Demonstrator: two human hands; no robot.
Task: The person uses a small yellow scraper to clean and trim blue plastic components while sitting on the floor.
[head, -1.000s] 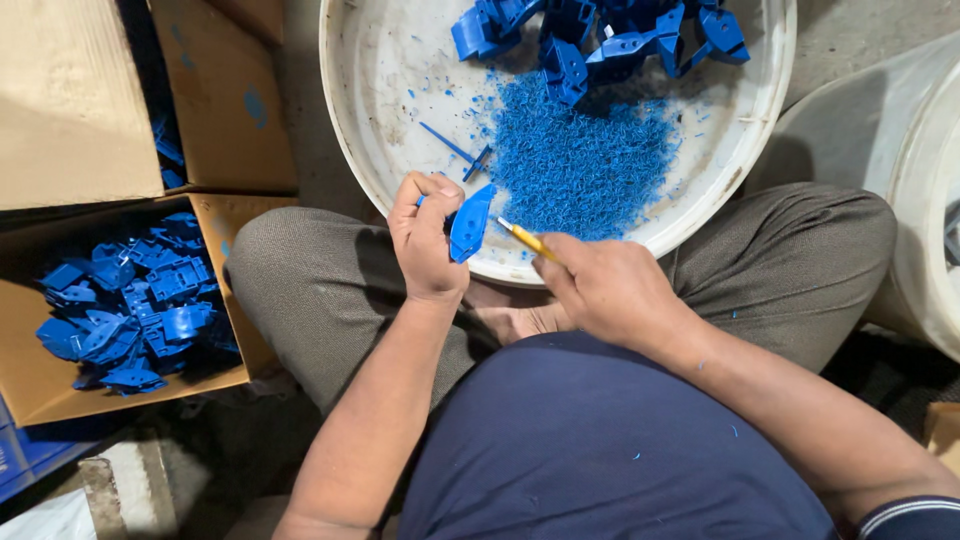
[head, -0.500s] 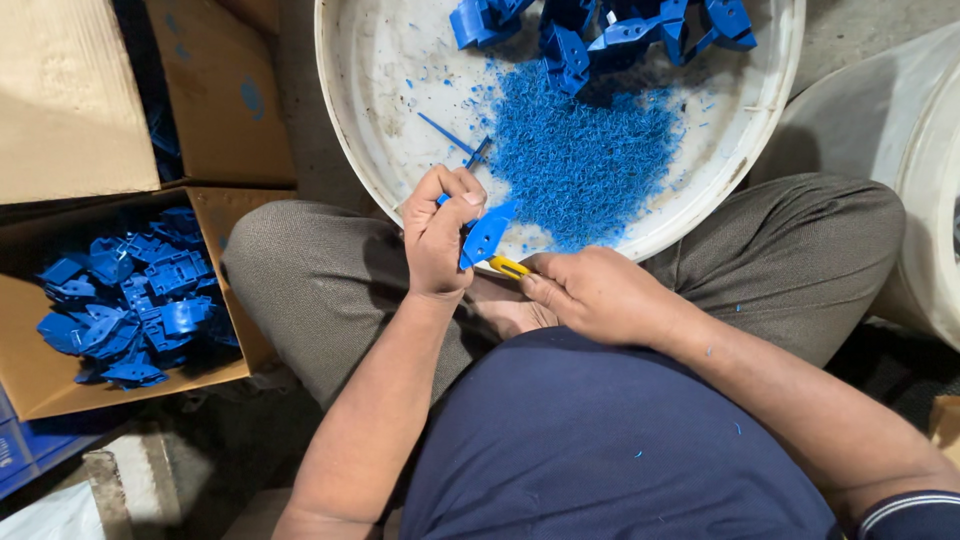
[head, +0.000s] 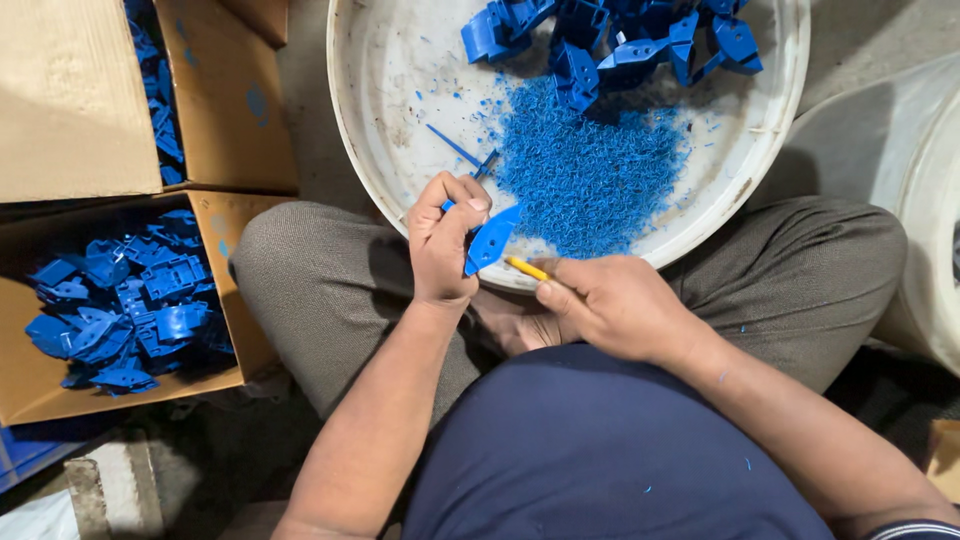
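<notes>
1. The left hand [head: 442, 245] holds a blue plastic part [head: 490, 242], fingers clamped on its left edge, above the near rim of the white basin [head: 380, 120].
2. The right hand [head: 615, 305] has its fingers closed on a yellow-handled tool [head: 527, 268]; its tip points left toward the part's lower end, just beside it.
3. The part's long axis runs from near-left to far-right. It is flat, glossy and blue.
4. Blue shavings [head: 590, 175] lie in the basin; more blue parts [head: 130, 300] fill the cardboard box [head: 30, 390] at left.
</notes>
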